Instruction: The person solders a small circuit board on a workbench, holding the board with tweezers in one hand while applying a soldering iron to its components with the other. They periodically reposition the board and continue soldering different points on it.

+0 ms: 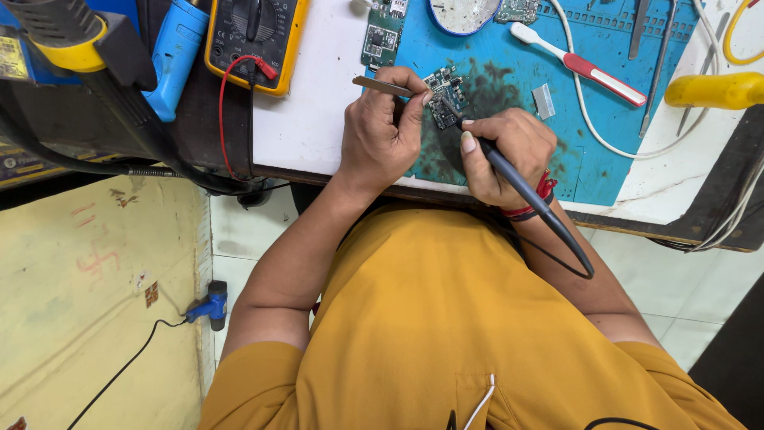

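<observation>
The left hand (pixel 382 131) pinches metal tweezers (pixel 380 85) between fingertips; the right hand (pixel 505 151) grips a black soldering iron (pixel 525 191) like a pen; both tips meet on a small circuit board (pixel 444 95) lying on a stained blue work mat (pixel 605 151); a white-and-red toothbrush (pixel 581 65) lies nearby, a yellow multimeter (pixel 255 40) farther left.

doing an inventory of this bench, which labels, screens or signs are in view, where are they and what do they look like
Multimeter: top left of the bench, yellow case with dark face and round dial, red lead plugged in; its screen is cut off by the frame.
Sticker: far left edge, on dark equipment, small yellowish rectangle.
Red marks: painted on the yellow surface at lower left, faded.
No packages visible.
</observation>
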### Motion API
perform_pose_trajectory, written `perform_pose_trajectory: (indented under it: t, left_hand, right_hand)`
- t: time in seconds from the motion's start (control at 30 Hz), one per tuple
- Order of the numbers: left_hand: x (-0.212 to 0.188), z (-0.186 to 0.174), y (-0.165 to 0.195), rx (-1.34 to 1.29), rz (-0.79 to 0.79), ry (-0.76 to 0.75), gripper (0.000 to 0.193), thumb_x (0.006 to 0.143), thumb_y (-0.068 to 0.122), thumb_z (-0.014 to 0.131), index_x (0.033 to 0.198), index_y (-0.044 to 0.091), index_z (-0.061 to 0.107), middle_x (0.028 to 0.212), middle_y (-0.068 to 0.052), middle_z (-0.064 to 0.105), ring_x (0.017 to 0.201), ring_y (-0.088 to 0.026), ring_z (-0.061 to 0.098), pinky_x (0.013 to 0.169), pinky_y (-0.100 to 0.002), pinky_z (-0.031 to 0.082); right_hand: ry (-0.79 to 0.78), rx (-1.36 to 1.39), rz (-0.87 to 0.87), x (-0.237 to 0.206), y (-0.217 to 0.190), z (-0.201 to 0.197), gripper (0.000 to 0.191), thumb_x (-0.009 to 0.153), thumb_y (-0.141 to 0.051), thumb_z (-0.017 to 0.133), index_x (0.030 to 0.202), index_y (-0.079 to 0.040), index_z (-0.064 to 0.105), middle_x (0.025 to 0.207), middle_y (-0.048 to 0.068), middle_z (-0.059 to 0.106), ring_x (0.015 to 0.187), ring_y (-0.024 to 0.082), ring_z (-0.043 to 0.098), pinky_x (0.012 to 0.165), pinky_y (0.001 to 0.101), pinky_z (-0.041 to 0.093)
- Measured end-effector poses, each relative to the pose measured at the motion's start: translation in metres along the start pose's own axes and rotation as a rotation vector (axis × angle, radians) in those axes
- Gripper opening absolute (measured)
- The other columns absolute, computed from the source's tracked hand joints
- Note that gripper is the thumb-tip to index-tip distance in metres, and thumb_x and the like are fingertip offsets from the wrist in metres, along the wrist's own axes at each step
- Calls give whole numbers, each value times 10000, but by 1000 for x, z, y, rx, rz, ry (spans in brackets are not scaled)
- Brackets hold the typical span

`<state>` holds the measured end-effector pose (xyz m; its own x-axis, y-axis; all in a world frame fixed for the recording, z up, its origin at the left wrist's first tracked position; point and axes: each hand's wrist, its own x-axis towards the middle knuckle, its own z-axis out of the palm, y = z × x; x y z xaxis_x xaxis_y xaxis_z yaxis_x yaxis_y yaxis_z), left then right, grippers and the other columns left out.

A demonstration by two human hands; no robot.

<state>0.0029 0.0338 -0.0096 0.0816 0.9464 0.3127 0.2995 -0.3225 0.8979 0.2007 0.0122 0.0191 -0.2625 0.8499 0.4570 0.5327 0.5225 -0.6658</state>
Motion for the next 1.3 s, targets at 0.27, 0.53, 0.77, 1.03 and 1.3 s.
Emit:
perform_pose_trajectory:
  t: [0.27,0.53,0.77,1.03,1.3]
  left_hand:
    - [1,0,1,-10,-7,-8,126,1056,54,663,1087,54,541,979,-33,680,701,-117,703,607,-264,568]
    - [1,-1,0,-2,-7,-7,128,1050,51,668,1081,54,543,988,-35,683,698,-118,702,604,-271,569]
    - [1,0,0,-18,-24,-12,122,1051,49,666,1073,50,546,992,-35,680,693,-115,703,596,-266,571]
    - [0,0,0,-12,-10,-4,119,1050,45,662,1072,45,545,1009,-40,674,689,-111,695,595,-262,561]
    - [1,0,1,-26,-35,-11,110,1046,40,667,1058,42,557,1008,-40,679,676,-105,695,581,-255,559]
  right_hand:
    - [5,1,0,0,0,0,85,923,0,721,978,-4,656,848,145,679,706,301,644,635,366,491]
    - [7,0,-1,0,1,0,83,914,6,725,974,-2,669,826,138,669,695,300,642,643,374,491]
    - [2,0,4,-1,1,0,77,913,2,724,970,-4,672,816,134,669,686,297,639,655,382,491]
    - [2,-5,-5,-1,2,0,75,919,-3,720,979,-10,675,825,136,671,694,299,638,615,361,485]
    - [6,-5,9,-1,1,1,79,919,-6,727,990,-5,692,805,134,658,687,297,640,653,383,488]
